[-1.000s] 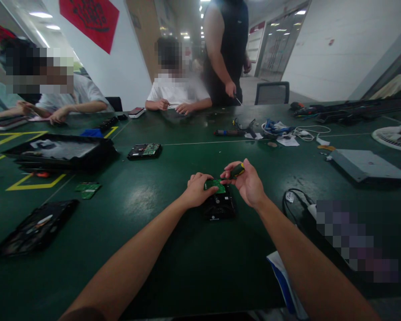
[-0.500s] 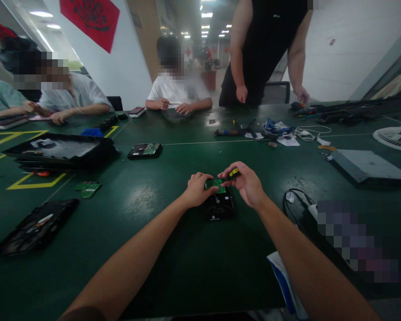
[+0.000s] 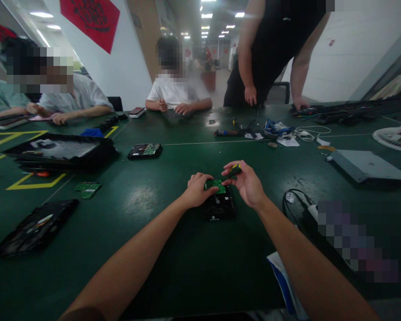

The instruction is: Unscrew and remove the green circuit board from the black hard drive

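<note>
A black hard drive with a green circuit board on its upper face lies flat on the table in front of me. My left hand grips its left side, the thumb lying on the board's edge. In my right hand is a screwdriver with a yellow and black handle, held between thumb and fingers. Its shaft slants down toward the far right part of the board. The tip is too small and dark to make out.
A second hard drive, loose green boards, a black casing and stacked black trays are to the left. A grey metal box and a cable are on the right. Several people sit or stand across the table.
The screwdriver handle has turned in my right fingers, showing less yellow. My left hand and the drive stay put. The standing person has shifted to the right.
</note>
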`<state>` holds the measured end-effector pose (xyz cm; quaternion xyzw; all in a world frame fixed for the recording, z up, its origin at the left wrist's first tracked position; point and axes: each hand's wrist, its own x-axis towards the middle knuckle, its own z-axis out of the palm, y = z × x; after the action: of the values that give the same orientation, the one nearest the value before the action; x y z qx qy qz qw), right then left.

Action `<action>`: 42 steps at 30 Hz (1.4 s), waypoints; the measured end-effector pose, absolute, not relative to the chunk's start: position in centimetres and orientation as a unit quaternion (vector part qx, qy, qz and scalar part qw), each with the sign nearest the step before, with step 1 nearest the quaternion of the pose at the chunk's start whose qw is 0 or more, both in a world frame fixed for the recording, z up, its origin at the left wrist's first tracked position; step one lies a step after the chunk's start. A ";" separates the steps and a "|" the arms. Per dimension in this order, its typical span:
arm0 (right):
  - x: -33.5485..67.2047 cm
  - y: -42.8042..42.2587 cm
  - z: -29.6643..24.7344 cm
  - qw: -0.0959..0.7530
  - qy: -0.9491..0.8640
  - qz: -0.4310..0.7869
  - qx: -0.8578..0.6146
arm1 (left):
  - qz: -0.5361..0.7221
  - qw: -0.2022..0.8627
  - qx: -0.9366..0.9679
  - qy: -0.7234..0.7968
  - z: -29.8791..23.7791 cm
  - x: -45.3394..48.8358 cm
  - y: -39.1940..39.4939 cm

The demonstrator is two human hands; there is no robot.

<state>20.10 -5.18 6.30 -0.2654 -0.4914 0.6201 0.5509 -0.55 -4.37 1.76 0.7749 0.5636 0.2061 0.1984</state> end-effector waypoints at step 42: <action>20.0 -5.1 6.0 0.563 -0.463 0.645 -0.229 | 0.209 0.202 0.774 0.563 1.8 -0.6 -4.4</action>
<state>20.00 -5.07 6.03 -0.2293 -0.4626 0.6455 0.5628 -0.57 -4.36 1.78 0.7735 0.5630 0.2091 0.2023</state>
